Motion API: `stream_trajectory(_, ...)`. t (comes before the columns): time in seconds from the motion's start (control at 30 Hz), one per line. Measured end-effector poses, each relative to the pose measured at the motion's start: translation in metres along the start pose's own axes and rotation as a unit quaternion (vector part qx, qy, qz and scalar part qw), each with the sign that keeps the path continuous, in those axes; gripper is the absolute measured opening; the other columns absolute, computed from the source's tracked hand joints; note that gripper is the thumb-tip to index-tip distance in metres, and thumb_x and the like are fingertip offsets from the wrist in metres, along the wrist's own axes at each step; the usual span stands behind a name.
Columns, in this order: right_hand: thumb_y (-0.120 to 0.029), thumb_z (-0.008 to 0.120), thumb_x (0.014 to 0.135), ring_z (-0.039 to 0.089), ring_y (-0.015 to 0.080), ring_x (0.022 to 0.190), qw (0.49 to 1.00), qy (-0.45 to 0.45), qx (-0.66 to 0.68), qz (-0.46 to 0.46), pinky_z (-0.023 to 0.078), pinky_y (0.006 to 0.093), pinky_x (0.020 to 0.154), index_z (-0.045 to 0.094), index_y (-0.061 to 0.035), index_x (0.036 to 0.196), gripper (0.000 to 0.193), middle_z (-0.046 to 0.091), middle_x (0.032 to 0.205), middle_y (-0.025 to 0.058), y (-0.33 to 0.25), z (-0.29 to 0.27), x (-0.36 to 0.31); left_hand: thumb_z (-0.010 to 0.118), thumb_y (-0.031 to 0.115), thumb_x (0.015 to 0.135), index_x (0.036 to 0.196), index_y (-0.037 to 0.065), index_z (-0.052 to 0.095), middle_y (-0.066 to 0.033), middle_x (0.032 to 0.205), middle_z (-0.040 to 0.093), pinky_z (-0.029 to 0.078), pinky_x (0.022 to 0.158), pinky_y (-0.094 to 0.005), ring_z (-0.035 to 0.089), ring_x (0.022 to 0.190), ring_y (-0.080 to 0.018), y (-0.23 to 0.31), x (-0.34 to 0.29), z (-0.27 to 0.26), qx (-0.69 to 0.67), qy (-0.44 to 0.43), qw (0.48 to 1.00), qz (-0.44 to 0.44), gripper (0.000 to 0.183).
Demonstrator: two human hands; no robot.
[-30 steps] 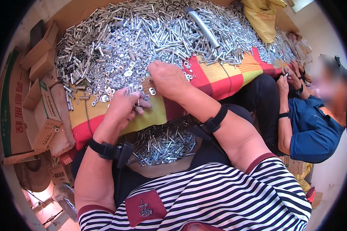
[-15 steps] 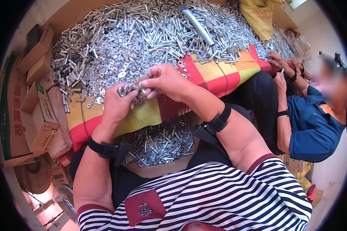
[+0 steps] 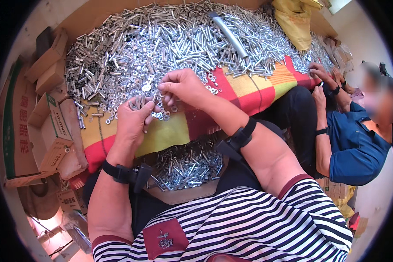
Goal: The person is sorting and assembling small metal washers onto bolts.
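Observation:
My left hand (image 3: 134,117) is closed round a few short metal bolts (image 3: 139,101), their ends showing above the fingers. Just to its right, my right hand (image 3: 183,88) is held in a pinch, thumb against forefinger; anything between those tips is too small to make out. Loose washers (image 3: 162,115) lie on the checked blanket (image 3: 166,133) under and beside the fingertips. Directly beyond both hands spreads a heap of washers and nuts (image 3: 124,76), which merges into a wide pile of metal rods and sleeves (image 3: 196,46).
A grey metal tube (image 3: 229,36) lies on the pile, near a yellow sack (image 3: 294,22). Below the blanket, a carton holds more bolts (image 3: 185,168). Open cardboard boxes (image 3: 52,139) stand at left. A co-worker in a blue shirt (image 3: 353,144) sits at right, hands at the pile.
My right hand has drawn slightly up and away from the left hand's bolts; the two were touching before. The left hand keeps its hold. The whole view has shifted slightly.

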State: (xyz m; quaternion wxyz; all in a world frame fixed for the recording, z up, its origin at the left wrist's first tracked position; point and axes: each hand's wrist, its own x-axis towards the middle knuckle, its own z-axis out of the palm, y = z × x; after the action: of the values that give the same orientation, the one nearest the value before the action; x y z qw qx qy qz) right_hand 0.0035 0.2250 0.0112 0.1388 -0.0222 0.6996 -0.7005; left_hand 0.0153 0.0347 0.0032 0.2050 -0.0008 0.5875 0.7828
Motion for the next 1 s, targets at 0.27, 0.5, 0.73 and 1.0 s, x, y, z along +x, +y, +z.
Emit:
stream_trajectory(0.27, -0.012, 0.063, 0.077, 0.062, 0.0344, 0.075, 0.769, 0.160, -0.575, -0.231, 0.051, 0.0428, 0.066, 0.057, -0.0012, 0.082, 0.013, 0.061, 0.081, 0.0164, 0.015, 0.006, 0.007, 0.064, 0.005, 0.085, 0.094, 0.000, 0.057, -0.0102, 0.075, 0.067, 0.030, 0.036, -0.0165, 0.047, 0.044, -0.0039, 0.003, 0.000, 0.002, 0.019, 0.032, 0.999, -0.030, 0.012)
stream_trajectory(0.5, -0.009, 0.068, 0.082, 0.061, 0.0125, 0.057, 0.986, 0.113, -0.112, -0.049, 0.050, 0.0241, 0.053, 0.063, 0.0011, 0.084, 0.012, 0.064, 0.068, 0.0068, -0.010, 0.003, -0.022, 0.064, 0.004, 0.085, 0.093, 0.000, 0.058, -0.0092, 0.072, 0.066, 0.030, 0.037, -0.0176, 0.046, 0.044, -0.0053, -0.003, 0.004, 0.007, 0.078, 0.008, 0.997, 0.017, 0.011)
stream_trajectory(0.73, -0.003, 0.068, 0.079, 0.057, 0.0084, 0.050, 0.983, 0.114, -0.080, -0.123, 0.047, 0.0241, 0.046, 0.065, 0.0009, 0.081, 0.006, 0.063, 0.065, 0.0045, -0.001, -0.003, -0.030, 0.063, 0.002, 0.084, 0.088, 0.000, 0.060, -0.0076, 0.071, 0.065, 0.033, 0.040, -0.0173, 0.047, 0.045, -0.0044, -0.006, 0.003, 0.024, 0.125, -0.017, 0.991, 0.054, 0.006)
stream_trajectory(1.0, -0.005, 0.066, 0.082, 0.059, 0.0066, 0.057, 0.961, 0.124, -0.167, -0.183, 0.048, 0.0213, 0.052, 0.067, 0.0013, 0.086, 0.007, 0.065, 0.071, 0.0039, 0.000, -0.002, -0.042, 0.062, 0.005, 0.087, 0.091, 0.002, 0.057, -0.0075, 0.072, 0.065, 0.029, 0.037, -0.0180, 0.044, 0.044, -0.0045, -0.001, -0.001, 0.022, -0.027, -0.028, 0.996, -0.082, 0.007)
